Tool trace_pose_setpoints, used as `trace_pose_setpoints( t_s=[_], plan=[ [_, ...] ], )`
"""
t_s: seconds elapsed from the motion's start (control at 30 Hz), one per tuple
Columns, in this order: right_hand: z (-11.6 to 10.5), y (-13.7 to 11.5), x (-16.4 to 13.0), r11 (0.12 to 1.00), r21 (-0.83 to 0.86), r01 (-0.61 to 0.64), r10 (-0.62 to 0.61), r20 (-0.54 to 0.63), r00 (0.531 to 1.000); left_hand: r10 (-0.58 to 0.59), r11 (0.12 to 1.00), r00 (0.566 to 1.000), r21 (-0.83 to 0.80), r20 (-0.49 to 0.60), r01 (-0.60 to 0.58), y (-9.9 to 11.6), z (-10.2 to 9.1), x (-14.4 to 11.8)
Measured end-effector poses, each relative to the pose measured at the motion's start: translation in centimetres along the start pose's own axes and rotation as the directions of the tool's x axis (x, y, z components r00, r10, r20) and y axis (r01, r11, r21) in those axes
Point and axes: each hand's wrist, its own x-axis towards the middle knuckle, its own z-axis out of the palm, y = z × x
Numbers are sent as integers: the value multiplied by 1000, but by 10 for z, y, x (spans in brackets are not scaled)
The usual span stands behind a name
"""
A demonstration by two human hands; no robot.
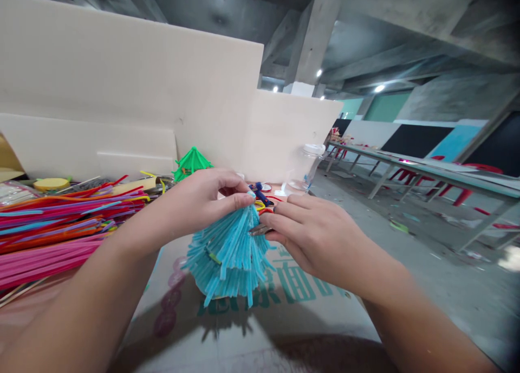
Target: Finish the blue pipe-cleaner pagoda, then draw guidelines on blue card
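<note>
A light-blue layered cone of pipe cleaners point(227, 253) stands over a printed cardboard sheet point(317, 313), its strands fanning downward in tiers. My left hand point(207, 197) pinches its top between thumb and finger. From the right, my right hand point(312, 229) has its fingers closed round a small metal tool point(260, 230), whose tip points at the cone's upper side. Most of that tool is hidden by the fingers, so its kind does not show. A small yellow-green bit point(214, 258) shows among the blue strands.
Bundles of coloured pipe cleaners point(52, 221) lie at left. A green pipe-cleaner roof shape point(193, 160) stands behind my left hand. Further back are a clear jar point(311, 164) and a dark-blue object point(261, 193). White boards point(219, 102) rise behind; long tables point(439, 172) stand at right.
</note>
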Motion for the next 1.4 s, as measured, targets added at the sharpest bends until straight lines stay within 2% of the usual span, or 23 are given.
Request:
trace_pose_setpoints(
  t_s=[0.2,0.7,1.4],
  plan=[
    [2,1,0,1000,-19,14,-14,6,1000,19,1000,1000,-5,4,-19,-1,0,0],
    [3,10,-2,990,140,26,-17,-63,998,-5,999,999,-41,39,6,-6,-2,-1],
    [11,4,3,998,12,61,-60,-87,994,-7,1000,1000,-19,29,8,-5,-2,0]
  ],
)
